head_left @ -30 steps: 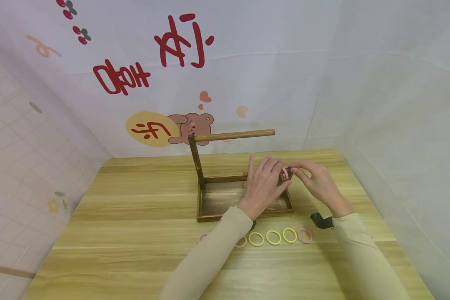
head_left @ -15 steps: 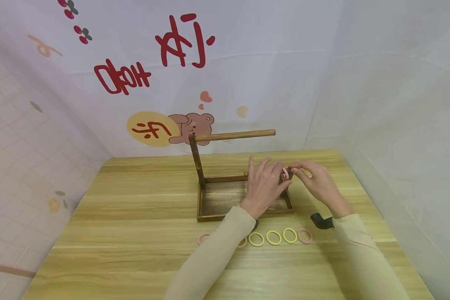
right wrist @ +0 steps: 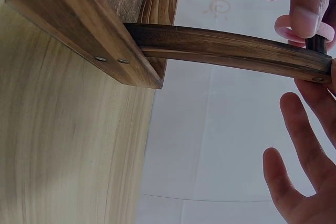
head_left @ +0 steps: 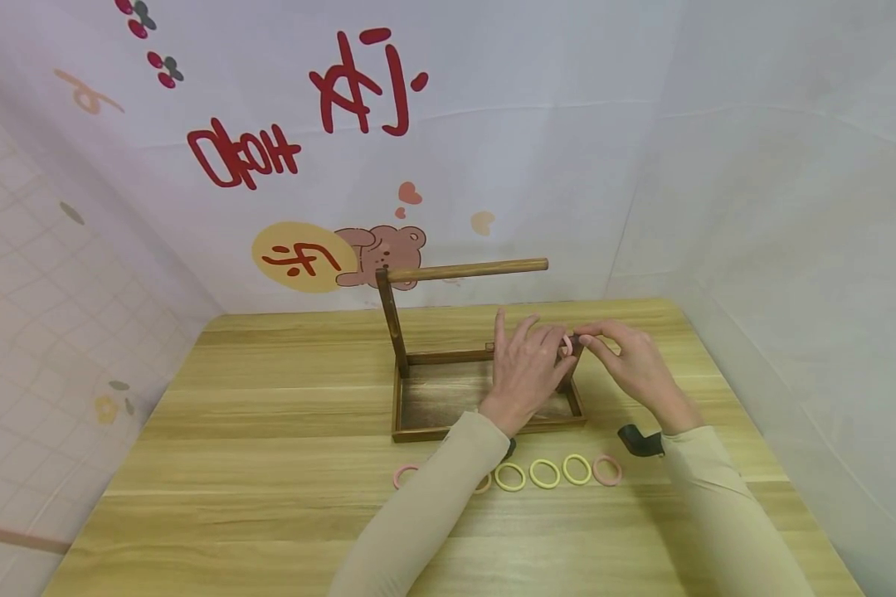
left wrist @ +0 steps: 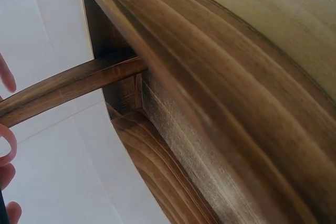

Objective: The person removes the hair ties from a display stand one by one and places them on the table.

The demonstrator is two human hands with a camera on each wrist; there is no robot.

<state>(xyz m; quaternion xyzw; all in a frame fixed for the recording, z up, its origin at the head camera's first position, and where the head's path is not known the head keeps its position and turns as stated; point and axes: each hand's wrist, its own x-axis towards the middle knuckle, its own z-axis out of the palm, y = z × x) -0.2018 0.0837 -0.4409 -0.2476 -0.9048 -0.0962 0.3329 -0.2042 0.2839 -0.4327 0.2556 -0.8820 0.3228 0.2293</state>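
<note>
A wooden rack has a shallow tray base [head_left: 493, 429], a tall left post [head_left: 392, 319] with a long upper rod [head_left: 470, 270], and a shorter right post [head_left: 572, 375]. My left hand [head_left: 521, 373] holds a pink ring [head_left: 567, 345] close to the top of the right post, its palm hiding most of the lower rod [head_left: 490, 346]. Thumb and index finger of my right hand [head_left: 635, 365] pinch the top of that post from the right. In the right wrist view, the pink ring [right wrist: 283, 23] encircles the rod stub [right wrist: 316, 43] beside the post's end.
In front of the tray, a row of rings lies on the table, including a yellow ring [head_left: 544, 473] and a pink ring [head_left: 607, 470]. My left sleeve [head_left: 436, 506] partly covers the row. A black device [head_left: 640, 440] sits by my right wrist. White curtains surround the table [head_left: 269, 464].
My left forearm has shifted slightly right, uncovering more of the pink ring at the row's left. The left thumb has drawn in a little beside the held ring. The right hand keeps its place.
</note>
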